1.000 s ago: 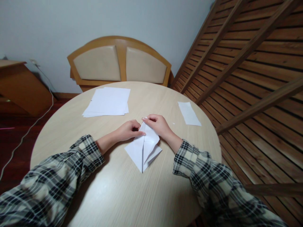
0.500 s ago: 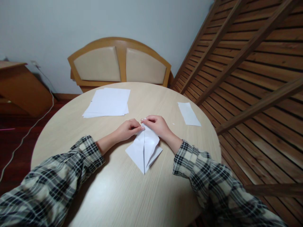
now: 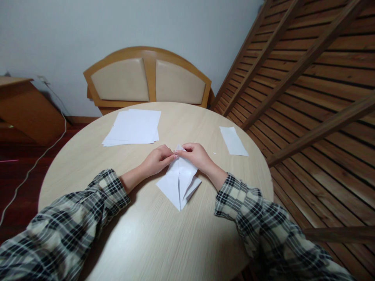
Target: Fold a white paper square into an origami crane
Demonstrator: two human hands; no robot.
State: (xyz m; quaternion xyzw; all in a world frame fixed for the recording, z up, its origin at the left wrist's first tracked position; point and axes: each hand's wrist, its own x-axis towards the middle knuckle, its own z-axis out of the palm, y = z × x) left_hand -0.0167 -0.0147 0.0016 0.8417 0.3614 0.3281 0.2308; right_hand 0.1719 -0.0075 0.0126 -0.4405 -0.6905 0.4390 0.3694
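Note:
A white sheet of folded paper, shaped like a diamond with a crease down its middle, lies in front of me with its lower point towards me. At its upper left edge my left hand pinches the paper, thumb on top. My right hand grips the upper right side close to the top point, its thumb also on top. The two thumb tips meet near the top corner. A flap stands a little raised at the lower right. The fingers beneath the paper are hidden.
The round wooden table bears a stack of white paper at the back left and a white paper strip at the right. A tiny scrap lies near my right hand. Behind stand a padded headboard and a slatted wooden panel.
The folded paper has shifted slightly away from me, its top point now showing beyond the thumbs. My right thumb has slid down a little from the tip. Both hands keep hold.

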